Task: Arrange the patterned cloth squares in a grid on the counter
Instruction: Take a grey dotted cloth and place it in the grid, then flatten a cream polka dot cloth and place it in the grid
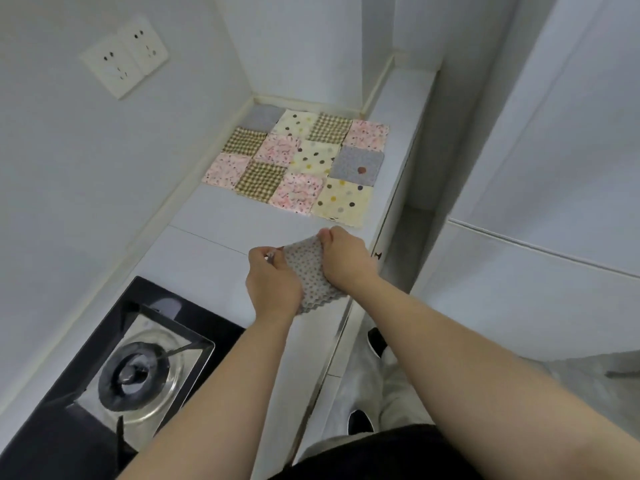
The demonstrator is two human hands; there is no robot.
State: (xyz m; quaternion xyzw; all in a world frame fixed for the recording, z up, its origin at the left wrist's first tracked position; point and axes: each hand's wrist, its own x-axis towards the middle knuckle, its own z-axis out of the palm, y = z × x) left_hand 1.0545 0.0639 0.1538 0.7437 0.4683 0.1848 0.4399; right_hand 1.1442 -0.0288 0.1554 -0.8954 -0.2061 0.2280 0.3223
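Bare counter (214,223) lay in front of the grid (298,161), open for a hand. Walls (86,168) stood tight behind the grid and on its left. Farther in front of the grid, the stove (114,368) blocked the left side of the counter.

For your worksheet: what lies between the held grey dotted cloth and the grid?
Head view: only bare counter separates the grey dotted cloth from the grid.

Black glass gas hob (194,327) near left w/ round burner (133,374) in steel tray. Double wall socket (124,57) upper left. White cabinet (554,168) at right.
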